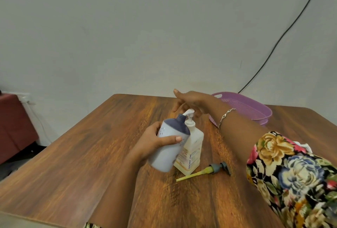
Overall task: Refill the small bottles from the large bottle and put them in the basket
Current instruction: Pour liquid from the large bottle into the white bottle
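My left hand grips a white bottle with a dark blue shoulder, tilted so that its open neck sits under the spout of a pump. The white pump bottle with a yellowish label stands upright just behind it. My right hand lies on top of the pump head, fingers straight, palm down. A removed pump with a grey cap and a yellow tube lies on the wooden table to the right. The purple basket stands at the far right, partly hidden by my right forearm.
A black cable hangs down the wall behind the basket. A dark red piece of furniture stands off the table's left side. A white object peeks out behind my floral sleeve.
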Motion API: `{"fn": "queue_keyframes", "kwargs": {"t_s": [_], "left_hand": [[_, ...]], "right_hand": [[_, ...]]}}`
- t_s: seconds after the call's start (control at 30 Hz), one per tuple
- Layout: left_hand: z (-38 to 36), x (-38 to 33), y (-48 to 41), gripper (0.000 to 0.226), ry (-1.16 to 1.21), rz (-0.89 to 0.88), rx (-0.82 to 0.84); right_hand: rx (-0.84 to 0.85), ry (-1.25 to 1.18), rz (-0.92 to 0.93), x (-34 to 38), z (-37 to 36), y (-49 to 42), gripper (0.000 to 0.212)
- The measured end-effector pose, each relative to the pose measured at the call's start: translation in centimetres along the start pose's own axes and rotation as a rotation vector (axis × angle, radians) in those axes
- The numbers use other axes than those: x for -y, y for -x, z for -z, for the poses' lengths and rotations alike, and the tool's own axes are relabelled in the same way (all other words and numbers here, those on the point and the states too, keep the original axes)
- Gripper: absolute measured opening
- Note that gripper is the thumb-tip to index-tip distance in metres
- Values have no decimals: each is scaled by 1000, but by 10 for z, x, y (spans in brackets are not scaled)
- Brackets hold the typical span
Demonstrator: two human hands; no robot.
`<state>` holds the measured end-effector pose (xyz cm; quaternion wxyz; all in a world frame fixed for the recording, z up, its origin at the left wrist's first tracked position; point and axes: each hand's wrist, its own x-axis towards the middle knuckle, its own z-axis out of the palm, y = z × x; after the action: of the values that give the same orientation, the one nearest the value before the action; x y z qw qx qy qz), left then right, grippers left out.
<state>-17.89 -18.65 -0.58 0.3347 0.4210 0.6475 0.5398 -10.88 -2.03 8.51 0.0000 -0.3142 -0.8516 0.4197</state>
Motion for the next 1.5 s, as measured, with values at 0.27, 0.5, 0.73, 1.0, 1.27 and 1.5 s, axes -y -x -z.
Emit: {"fn": "queue_keyframes", "kwargs": {"t_s": [0.27,0.5,0.73,1.0,1.27,1.5], "left_hand": [[-6,-4,2,81,3,-19,-15],[-4,-5,3,82,25,-16,-16],[-3,-3,4,80,35,-10,-10],[-4,-10,7,82,2,10,-15],[-3,-9,9,82,-34,35,-12],[-4,-17,7,81,-23,45,-10]], "right_hand": [[41,73,-187,1,-7,3,68],[9,100,-179,4,-15,-3,67],[-64,418,-88,2,-23,9,42],[39,171,-144,9,-20,6,62],[57,436,-96,4,-27,7,46],[87,187,-135,8,-18,6,69]]}}
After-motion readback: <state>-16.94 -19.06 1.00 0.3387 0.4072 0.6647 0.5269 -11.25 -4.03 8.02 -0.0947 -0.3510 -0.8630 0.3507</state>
